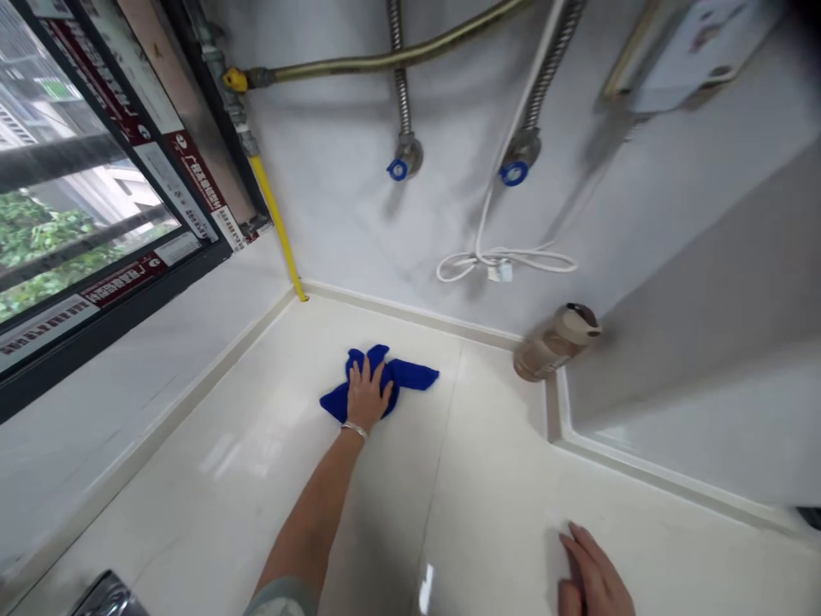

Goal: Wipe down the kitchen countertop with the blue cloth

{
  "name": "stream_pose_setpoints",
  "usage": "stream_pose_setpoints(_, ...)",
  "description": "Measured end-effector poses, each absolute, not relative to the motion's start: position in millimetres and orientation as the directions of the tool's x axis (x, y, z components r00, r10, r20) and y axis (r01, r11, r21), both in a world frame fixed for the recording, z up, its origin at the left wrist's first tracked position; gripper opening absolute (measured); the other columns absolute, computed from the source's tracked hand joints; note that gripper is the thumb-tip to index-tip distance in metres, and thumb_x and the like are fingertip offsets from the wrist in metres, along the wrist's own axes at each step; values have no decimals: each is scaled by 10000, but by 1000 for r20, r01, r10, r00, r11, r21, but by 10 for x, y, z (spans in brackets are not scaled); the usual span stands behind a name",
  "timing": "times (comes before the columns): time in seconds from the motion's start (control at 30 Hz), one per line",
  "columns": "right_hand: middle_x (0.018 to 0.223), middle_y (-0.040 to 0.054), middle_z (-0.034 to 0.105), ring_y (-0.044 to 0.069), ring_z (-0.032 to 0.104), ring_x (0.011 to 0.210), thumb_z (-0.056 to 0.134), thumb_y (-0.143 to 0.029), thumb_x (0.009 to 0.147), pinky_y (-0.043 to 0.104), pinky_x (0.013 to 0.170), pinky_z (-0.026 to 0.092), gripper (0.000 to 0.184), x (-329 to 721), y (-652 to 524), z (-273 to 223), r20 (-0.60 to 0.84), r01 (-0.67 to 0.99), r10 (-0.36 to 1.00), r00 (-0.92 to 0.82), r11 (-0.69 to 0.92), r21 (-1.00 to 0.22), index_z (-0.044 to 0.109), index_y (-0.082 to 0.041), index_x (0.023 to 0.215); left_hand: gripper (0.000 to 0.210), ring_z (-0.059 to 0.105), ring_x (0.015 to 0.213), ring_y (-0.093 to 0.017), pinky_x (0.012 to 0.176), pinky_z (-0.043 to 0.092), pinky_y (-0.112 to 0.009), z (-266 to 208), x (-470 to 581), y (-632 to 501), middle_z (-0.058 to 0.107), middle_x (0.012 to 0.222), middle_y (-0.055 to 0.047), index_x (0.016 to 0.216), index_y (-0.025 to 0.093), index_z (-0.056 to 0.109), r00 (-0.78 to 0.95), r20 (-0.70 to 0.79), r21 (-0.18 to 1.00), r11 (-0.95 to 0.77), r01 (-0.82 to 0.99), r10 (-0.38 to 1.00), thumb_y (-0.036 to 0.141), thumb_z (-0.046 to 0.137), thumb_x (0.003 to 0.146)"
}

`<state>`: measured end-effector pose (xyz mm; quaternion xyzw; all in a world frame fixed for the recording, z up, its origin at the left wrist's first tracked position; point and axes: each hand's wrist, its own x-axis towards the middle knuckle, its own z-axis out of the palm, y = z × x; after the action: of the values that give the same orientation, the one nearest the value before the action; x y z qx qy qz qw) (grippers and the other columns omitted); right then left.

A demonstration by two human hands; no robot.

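Observation:
My left hand (pixel 367 395) lies on a blue cloth (pixel 414 375), pressing it against the pale, glossy countertop (pixel 500 479). Its fingers are spread over the cloth, which is bunched with folds sticking out around the hand. A thin bracelet (pixel 355 429) circles the left wrist. At the bottom right edge, my right hand (pixel 596 577) hovers over or rests on the countertop, partly cut off by the frame. Its visible fingers are loosely bent, with a gap to the thumb, and nothing shows between them.
A brown translucent bottle (pixel 545 346) leans in the back right corner. Along the left wall runs a yellow pipe (pixel 277 222) near the window (pixel 77 188). Two blue-handled valves (pixel 398 168) and a coiled white cable (pixel 506 259) hang on the back wall. A shiny dark object (pixel 109 596) shows bottom left.

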<state>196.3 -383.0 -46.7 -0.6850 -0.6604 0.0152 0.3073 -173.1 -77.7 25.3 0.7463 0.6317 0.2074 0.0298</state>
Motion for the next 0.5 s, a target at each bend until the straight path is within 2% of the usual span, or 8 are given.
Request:
stream_pose_setpoints(0.13,1484,107,475,347,502,1325,454,-253,868,587,1082,488,563,1825,-3763,-447,444,907,889,108,94,-411,440,-260,1430,521,193,1499,-412,1228,240,-583,255,-1139,-1214,285,1623,-89,1475,291,465,246,259,337,-326,883,934,422,484,971)
stream_pose_setpoints(0.3,1499,112,456,327,472,1354,431,-167,873,570,1105,476,601,1693,-3667,-447,499,899,858,120,119,-422,387,-257,1466,513,199,1503,-389,1207,285,-605,241,-714,-1779,289,1624,-76,1473,320,458,414,251,330,-479,814,875,427,486,972)
stream_pose_setpoints(0.4,1476,120,482,319,466,1360,419,-134,879,564,1122,462,578,1617,-3597,-455,521,877,840,150,130,-463,414,-236,1448,520,200,1501,-391,1192,311,-615,236,-564,-2078,274,1629,-88,1485,322,439,487,228,294,-536,791,843,413,483,975)
stream_pose_setpoints(0.5,1390,142,556,314,532,1297,413,-116,891,560,1052,525,482,1570,-3539,-458,616,847,765,187,192,-496,491,-211,1357,542,221,1497,-381,1183,336,-611,228,-436,-2395,278,1629,-84,1501,329,410,553,238,248,-600,760,799,404,498,972)
